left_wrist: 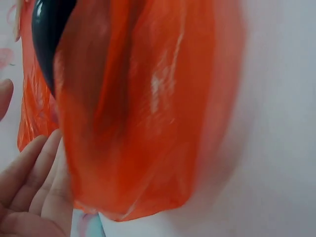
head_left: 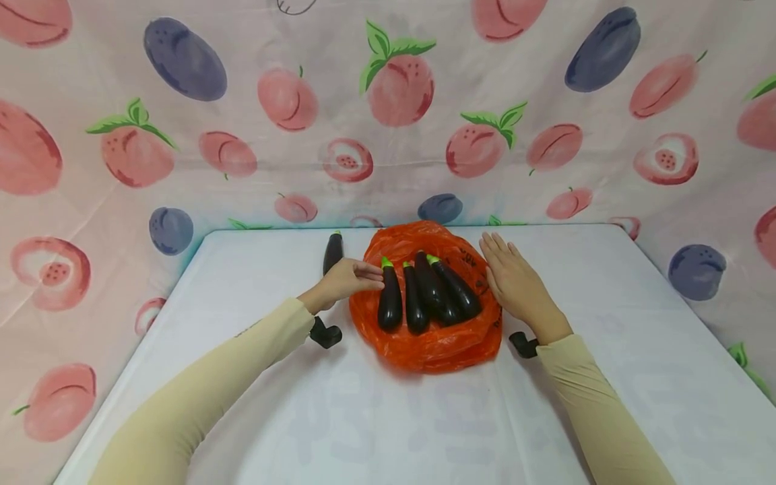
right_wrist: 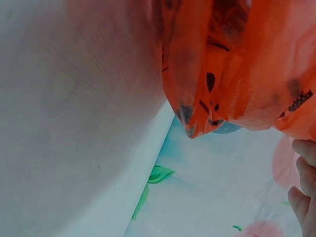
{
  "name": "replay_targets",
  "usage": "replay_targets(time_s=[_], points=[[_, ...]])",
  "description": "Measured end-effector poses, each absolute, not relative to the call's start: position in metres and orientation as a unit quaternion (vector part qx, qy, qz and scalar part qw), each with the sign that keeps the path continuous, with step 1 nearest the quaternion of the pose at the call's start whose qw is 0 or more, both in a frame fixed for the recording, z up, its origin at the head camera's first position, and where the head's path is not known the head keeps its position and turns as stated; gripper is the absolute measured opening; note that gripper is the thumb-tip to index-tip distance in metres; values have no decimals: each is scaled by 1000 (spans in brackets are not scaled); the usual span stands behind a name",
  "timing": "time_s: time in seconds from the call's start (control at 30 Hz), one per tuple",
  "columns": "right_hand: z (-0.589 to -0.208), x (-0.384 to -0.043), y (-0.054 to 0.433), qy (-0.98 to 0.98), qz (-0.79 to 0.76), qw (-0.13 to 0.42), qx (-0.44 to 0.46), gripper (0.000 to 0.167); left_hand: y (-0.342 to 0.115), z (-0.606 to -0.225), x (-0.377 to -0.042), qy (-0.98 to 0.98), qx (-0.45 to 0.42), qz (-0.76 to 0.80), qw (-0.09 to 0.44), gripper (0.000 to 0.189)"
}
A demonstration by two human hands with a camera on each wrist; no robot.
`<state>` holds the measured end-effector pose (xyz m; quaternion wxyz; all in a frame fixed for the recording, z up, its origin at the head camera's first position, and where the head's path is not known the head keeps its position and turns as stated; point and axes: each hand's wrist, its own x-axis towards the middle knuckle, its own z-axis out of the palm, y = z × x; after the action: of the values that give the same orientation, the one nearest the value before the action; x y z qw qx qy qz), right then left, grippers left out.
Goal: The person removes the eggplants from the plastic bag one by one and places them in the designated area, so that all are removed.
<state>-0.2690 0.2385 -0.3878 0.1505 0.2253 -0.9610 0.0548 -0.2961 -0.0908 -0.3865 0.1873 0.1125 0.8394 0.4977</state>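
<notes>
An orange plastic bag (head_left: 424, 353) sits with its mouth spread wide, and several dark eggplants (head_left: 391, 303) with green stem ends lie side by side in it. My left hand (head_left: 342, 281) is at the bag's left rim, fingers extended with the tips at the leftmost eggplant; the left wrist view shows these fingers (left_wrist: 49, 168) along the orange film. On the other side, my right hand (head_left: 515, 279) is held flat, fingers straight, against the bag's right edge. One more eggplant (head_left: 333, 252) lies outside the bag, partly hidden behind my left hand.
Everything stands on a white-covered table (head_left: 424, 431). A fruit-patterned cloth (head_left: 388, 168) hangs behind it and along both sides. Black wrist devices (head_left: 325, 333) show under both forearms.
</notes>
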Motion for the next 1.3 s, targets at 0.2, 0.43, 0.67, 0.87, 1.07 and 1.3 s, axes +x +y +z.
replay_targets(time_s=[0.2,0.43,0.67,0.87,1.07,1.3], points=[[-387,-269,239,-963,54,145,222,53,-85,-400,-283,837,91,516,157,45],[-386,-270,239,-963,53,145,222,52,-82,-406,-274,841,68,516,147,47],[-386,-270,240,-964,55,138,220,52,-80,-408,-275,847,62,500,167,47],[-387,-270,239,-965,59,134,218,52,-78,-406,-278,852,46,487,185,46],[-388,-270,239,-965,61,132,218,53,-77,-408,-279,850,45,482,206,48],[-388,-270,240,-963,62,140,222,53,-75,-405,-286,819,-3,515,254,40]])
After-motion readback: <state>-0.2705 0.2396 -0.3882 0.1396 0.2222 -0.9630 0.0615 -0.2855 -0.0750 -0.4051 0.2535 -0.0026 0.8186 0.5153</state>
